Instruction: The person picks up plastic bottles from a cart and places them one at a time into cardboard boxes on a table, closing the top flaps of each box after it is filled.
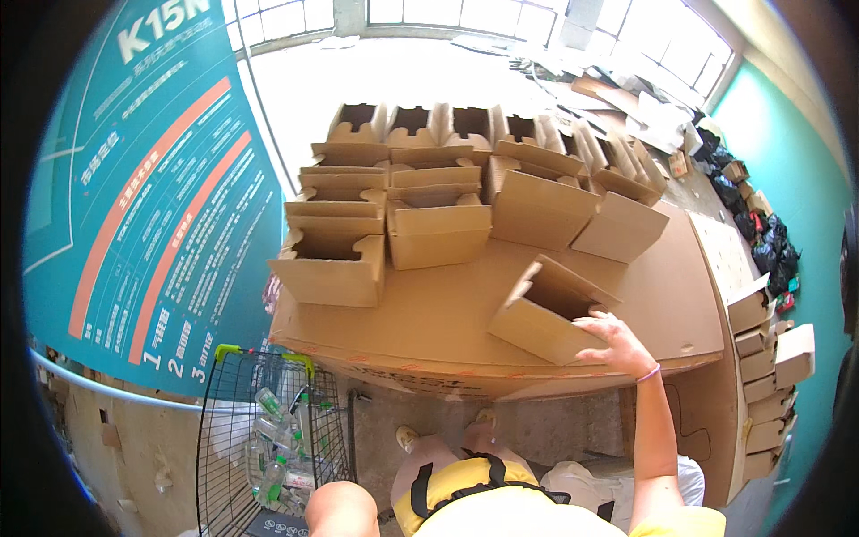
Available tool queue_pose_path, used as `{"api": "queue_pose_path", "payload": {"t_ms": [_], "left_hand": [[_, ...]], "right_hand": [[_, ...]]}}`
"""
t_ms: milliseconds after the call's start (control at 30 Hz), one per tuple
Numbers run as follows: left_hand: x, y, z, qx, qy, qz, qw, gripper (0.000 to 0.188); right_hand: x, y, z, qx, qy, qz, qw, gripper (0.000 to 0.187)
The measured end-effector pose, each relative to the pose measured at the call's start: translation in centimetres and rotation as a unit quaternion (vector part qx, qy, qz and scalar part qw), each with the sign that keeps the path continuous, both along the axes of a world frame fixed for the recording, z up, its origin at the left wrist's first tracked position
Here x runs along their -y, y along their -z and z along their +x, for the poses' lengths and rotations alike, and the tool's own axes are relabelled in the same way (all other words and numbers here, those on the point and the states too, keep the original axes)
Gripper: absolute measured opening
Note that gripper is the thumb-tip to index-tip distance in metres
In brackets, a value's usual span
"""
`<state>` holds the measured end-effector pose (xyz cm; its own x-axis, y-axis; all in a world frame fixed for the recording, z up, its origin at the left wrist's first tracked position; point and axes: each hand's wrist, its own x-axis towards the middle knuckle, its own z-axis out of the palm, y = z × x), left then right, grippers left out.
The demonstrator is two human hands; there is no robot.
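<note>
A brown cardboard box point(548, 324) with an open top stands tilted near the front edge of a large cardboard surface point(429, 322). At its right end is my right hand point(617, 345), fingers and thumb apart, touching or very close to the box wall. The hand hides that corner, so contact is hard to make out. Only a bent, bare part of my left arm point(342, 510) shows at the lower edge; my left hand is out of sight. Behind the single box, several similar open boxes point(438, 234) stand in rows.
A black wire cart point(228, 438) with green corners holds several clear plastic bottles point(273, 474) at the left. Beyond it rises a teal printed panel point(161, 215). More cardboard boxes point(761, 389) are stacked at the right, with black bags point(774, 251) along the wall.
</note>
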<state>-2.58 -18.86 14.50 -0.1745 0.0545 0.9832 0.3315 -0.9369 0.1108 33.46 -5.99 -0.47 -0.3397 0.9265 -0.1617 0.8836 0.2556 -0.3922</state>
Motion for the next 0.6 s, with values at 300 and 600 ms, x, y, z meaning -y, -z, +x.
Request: {"api": "queue_pose_path", "payload": {"t_ms": [300, 600], "left_hand": [[0.9, 14.8, -19.7, 0.074, -0.279, -0.44, 0.85, 0.023], [16.5, 54.9, -34.9, 0.135, -0.452, -0.771, 0.428, 0.017]], "right_hand": [[-2.3, 3.7, -0.1, 0.048, -0.029, 0.0, 0.998, 0.016], [-3.3, 2.8, -6.5, 0.031, -0.001, -0.019, 0.999, 0.03]]}}
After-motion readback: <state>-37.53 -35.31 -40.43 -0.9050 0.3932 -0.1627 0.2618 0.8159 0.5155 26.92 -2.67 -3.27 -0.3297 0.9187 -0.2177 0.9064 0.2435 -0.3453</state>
